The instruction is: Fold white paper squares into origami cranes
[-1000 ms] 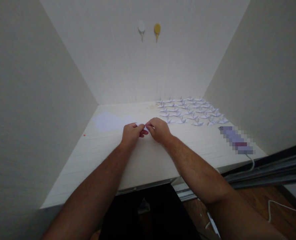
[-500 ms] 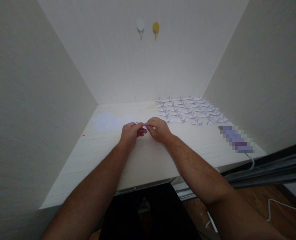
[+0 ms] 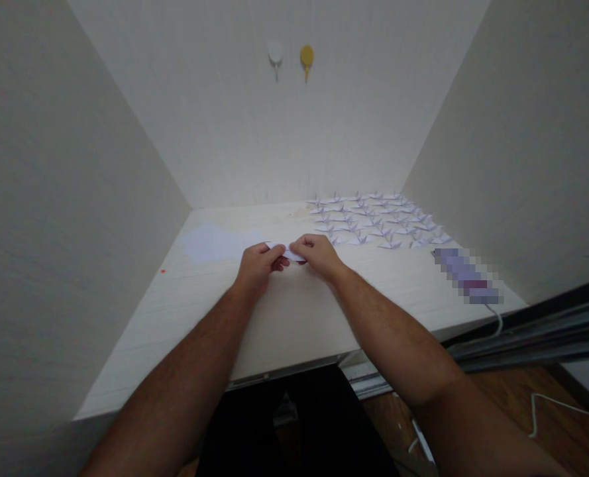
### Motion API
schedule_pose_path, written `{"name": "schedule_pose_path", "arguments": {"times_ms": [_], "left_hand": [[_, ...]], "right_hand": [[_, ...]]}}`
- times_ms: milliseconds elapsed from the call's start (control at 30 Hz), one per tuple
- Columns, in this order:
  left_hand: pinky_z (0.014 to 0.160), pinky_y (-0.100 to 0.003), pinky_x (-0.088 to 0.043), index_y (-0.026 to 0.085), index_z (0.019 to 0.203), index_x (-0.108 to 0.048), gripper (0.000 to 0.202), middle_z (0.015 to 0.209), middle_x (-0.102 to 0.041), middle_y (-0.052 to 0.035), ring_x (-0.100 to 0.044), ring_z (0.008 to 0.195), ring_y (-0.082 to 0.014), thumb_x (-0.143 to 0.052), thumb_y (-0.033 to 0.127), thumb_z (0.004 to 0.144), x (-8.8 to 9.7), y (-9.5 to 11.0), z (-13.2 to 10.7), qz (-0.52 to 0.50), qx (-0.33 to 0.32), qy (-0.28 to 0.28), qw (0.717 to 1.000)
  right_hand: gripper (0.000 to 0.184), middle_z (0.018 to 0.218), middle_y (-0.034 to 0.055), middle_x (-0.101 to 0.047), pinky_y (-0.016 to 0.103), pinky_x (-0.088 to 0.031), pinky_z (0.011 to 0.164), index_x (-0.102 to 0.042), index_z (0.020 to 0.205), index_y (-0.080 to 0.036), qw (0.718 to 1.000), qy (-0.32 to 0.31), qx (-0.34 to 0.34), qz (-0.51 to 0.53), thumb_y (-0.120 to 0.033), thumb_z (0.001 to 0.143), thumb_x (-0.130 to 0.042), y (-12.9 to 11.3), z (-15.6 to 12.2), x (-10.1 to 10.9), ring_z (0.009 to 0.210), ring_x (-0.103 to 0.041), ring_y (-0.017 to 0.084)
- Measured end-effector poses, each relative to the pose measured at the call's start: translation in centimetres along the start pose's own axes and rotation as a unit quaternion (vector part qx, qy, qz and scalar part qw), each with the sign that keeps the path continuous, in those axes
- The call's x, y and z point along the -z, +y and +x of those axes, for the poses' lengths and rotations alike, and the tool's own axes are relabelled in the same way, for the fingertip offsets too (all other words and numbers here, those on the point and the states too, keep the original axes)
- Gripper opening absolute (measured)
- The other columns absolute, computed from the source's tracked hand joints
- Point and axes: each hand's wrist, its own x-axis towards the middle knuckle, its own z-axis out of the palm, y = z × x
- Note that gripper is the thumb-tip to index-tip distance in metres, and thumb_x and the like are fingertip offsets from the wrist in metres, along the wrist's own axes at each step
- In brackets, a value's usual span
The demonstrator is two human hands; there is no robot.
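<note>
While walls (image 3: 274, 132) box in the white bench (image 3: 294, 318), left hand (image 3: 255, 266) and right hand (image 3: 320, 256) have fingers clamped on the paper (image 3: 290, 254) between them, over mid-bench; cranes (image 3: 358, 240) fill the far right, sheets (image 3: 209, 242) lie far left, hooks (image 3: 307, 55) hang beyond, wooden floor (image 3: 507, 397) shows near right.

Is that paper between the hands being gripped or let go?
Gripped: left hand and right hand both pinch the paper, thumbs on top.

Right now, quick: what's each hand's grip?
Left hand: closed, holding one side of the small white paper.
Right hand: closed, holding the other side of that same paper.
</note>
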Motion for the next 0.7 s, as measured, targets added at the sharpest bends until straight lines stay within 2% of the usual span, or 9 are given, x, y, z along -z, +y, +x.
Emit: {"name": "schedule_pose_path", "arguments": {"times_ms": [133,400,700], "left_hand": [[0.05,-0.024,-0.044,0.012,0.066,-0.059,0.024,0.055,-0.063,-0.005,-0.059,0.051,-0.0133,-0.073,0.032,0.066,0.13,-0.17,0.03,0.014,0.0,-0.004,1.0],[0.051,-0.025,-0.046,0.015,0.063,-0.055,0.022,0.053,-0.06,-0.0026,-0.06,0.05,-0.0139,-0.071,0.03,0.065,-0.01,-0.13,0.11,0.021,0.004,0.016,1.0],[0.05,-0.024,-0.046,0.014,0.068,-0.059,0.019,0.057,-0.06,-0.0009,-0.059,0.051,-0.0124,-0.071,0.029,0.064,0.0,-0.32,0.17,0.017,0.0,0.018,1.0]], "right_hand": [[0.018,0.054,-0.0032,-0.057,0.02,-0.043,0.049,-0.061,0.066,-0.014,1.0,-0.017,0.003,0.012,-0.031,0.068,-0.069,-0.35,-0.26,0.0,0.05,-0.052,0.008],[0.016,0.062,-0.0019,-0.06,0.021,-0.051,0.053,-0.062,0.07,-0.015,0.999,-0.031,-0.004,0.021,-0.03,0.069,-0.069,-0.32,-0.42,-0.15,0.057,-0.056,0.009],[0.013,0.062,-0.0035,-0.058,0.019,-0.051,0.049,-0.059,0.07,-0.015,0.999,-0.037,-0.012,0.025,-0.025,0.071,-0.067,-0.27,-0.38,-0.43,0.055,-0.054,0.007]]}}
